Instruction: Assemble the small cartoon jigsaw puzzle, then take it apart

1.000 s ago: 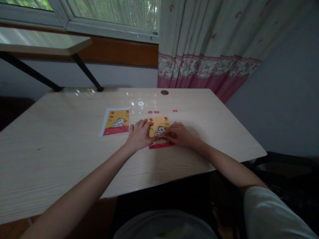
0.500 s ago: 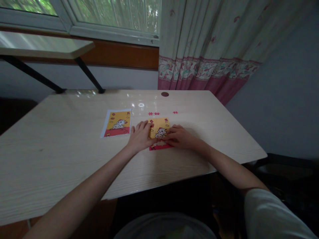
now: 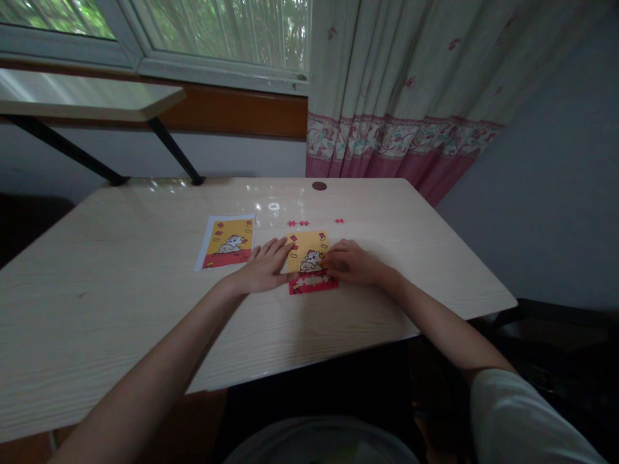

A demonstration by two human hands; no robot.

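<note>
A jigsaw puzzle (image 3: 302, 245) lies flat on the table, yellow above and red below, with a white cartoon animal in its middle. In its red lower part a jagged gap shows the pale tabletop. My left hand (image 3: 264, 267) rests with fingers stretched out along the puzzle's left edge, thumb touching near the red strip. At the right edge, my right hand (image 3: 355, 263) has its fingers curled in towards the thumb over the puzzle's border. Whatever those fingers may hold is too small to make out.
Red puzzle pieces (image 3: 297, 223) lie beyond the puzzle, with another red piece (image 3: 339, 221) farther right. A printed reference picture (image 3: 227, 241) is at the left. A raised shelf (image 3: 97, 96) stands back left, and a round dark cap (image 3: 319, 186) sits near the table's back edge.
My left hand has slid left and a little towards me. My right hand has drawn back to the right from the red strip, so more of the gap shows.
</note>
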